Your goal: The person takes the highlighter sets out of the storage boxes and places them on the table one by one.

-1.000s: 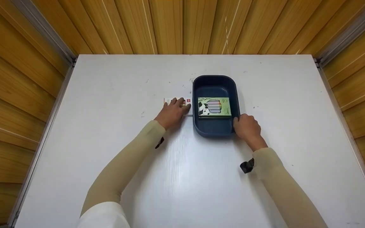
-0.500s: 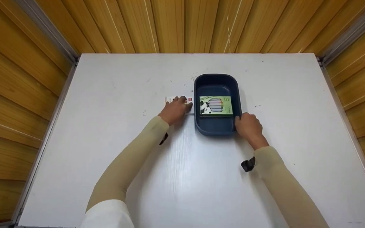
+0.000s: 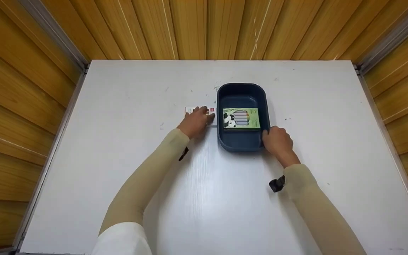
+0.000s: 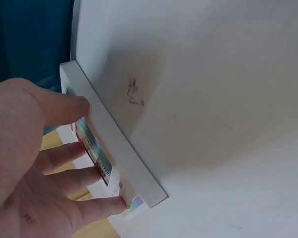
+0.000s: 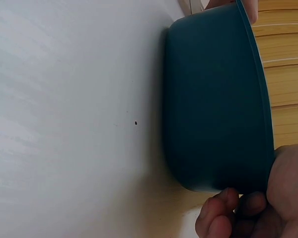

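Note:
In the head view my left hand (image 3: 195,120) lies over a thin white cardboard box (image 3: 212,110) on the table. The left wrist view shows thumb and spread fingers touching the printed face of this white box (image 4: 114,134); one end meets the blue bin's side. My right hand (image 3: 278,141) grips the near right rim of the dark blue rectangular bin (image 3: 241,141), thumb over the edge. Curled fingers (image 5: 216,218) show under the rim in the right wrist view. Inside the bin lies a green box (image 3: 253,124) with a panda and coloured sticks pictured on it.
A white table (image 3: 136,92) with small dark marks carries everything. Wood-patterned panels (image 3: 190,32) stand along its back and both sides. A small black device (image 3: 277,184) sits at the right wrist.
My left hand and the white box have slid very slightly toward the back of the table beside the bin. My right hand keeps its grip on the rim, and the whole view has shifted slightly.

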A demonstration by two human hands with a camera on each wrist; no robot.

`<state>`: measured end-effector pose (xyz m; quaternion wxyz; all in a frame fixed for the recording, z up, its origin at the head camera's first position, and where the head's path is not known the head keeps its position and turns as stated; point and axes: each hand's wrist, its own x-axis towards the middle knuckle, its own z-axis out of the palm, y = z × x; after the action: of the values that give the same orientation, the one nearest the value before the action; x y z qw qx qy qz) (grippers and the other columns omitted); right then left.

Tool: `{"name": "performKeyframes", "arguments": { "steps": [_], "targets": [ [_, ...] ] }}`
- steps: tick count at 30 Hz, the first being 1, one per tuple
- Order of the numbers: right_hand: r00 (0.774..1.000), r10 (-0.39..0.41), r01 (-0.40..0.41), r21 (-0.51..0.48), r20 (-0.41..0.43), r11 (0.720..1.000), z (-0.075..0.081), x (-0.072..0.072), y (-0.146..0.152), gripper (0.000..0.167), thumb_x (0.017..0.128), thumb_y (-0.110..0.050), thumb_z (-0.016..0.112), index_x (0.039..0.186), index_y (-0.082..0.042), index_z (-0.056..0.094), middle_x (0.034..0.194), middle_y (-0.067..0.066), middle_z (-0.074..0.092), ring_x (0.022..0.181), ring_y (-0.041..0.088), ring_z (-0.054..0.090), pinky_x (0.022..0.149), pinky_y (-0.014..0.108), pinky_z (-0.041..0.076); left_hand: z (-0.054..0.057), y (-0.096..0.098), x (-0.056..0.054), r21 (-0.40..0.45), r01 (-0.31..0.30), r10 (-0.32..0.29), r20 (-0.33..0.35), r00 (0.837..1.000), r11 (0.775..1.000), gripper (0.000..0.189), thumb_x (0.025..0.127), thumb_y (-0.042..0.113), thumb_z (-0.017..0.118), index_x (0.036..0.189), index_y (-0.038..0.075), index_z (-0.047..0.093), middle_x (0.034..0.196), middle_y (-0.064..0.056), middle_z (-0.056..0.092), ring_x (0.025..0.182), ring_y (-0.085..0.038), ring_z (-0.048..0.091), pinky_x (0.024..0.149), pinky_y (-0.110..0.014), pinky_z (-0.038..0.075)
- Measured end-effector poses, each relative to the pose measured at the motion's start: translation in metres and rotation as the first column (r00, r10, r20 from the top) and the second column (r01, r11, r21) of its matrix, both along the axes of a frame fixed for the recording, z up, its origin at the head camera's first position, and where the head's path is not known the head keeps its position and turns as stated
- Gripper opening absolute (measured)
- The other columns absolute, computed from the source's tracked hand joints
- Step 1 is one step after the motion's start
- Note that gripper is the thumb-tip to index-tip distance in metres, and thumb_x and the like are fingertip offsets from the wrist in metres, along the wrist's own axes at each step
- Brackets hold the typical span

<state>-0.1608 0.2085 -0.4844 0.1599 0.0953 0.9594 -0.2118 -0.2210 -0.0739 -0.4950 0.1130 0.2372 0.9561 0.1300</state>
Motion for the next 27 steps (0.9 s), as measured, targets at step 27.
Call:
{"name": "performKeyframes", "arguments": {
  "steps": [27],
  "targets": [
    [1.000, -0.007, 0.007, -0.019, 0.000, 1.000, -0.002, 0.000, 0.001, 0.045, 0.101, -0.029, 0.036, 0.108, 0.008, 0.060, 0.095, 0.023, 0.065, 0.076, 0.028, 0.058, 0.059, 0.036, 0.044, 0.002, 0.003, -0.020, 0.027, 0.010, -0.010, -0.028, 1.000, 1.000, 0.029, 0.102, 0.016, 0.046, 0.122, 0.010, 0.066, 0.132, -0.021, 0.054, 0.117, -0.041, 0.057, 0.090, -0.055, 0.052]
  ]
}}
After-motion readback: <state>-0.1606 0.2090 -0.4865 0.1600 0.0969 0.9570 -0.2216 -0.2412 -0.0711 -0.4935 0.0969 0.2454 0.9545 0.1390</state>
